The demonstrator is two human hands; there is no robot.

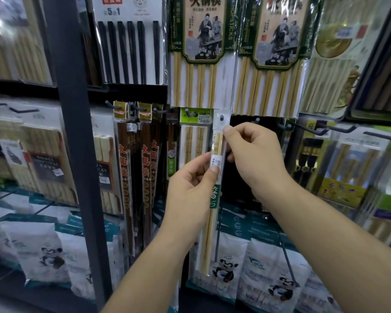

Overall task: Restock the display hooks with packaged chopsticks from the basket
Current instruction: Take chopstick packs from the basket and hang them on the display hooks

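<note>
A slim clear pack of pale bamboo chopsticks [217, 141] with a green label hangs upright in front of the display. Its top hang hole sits on the tip of a black hook [221, 117]. My left hand [191, 188] pinches the pack at its white price sticker, thumb in front. My right hand [255, 159] pinches the pack's upper right edge just below the hook. A similar green-topped pack [193, 141] hangs directly to the left. The basket is out of view.
Tall packs of light chopsticks [201, 53] hang above. Dark red chopstick packs [127, 166] hang to the left beside a dark upright post [77, 132]. Bare black hooks [312, 128] jut out at right. Panda-printed bags [226, 267] lie on the shelf below.
</note>
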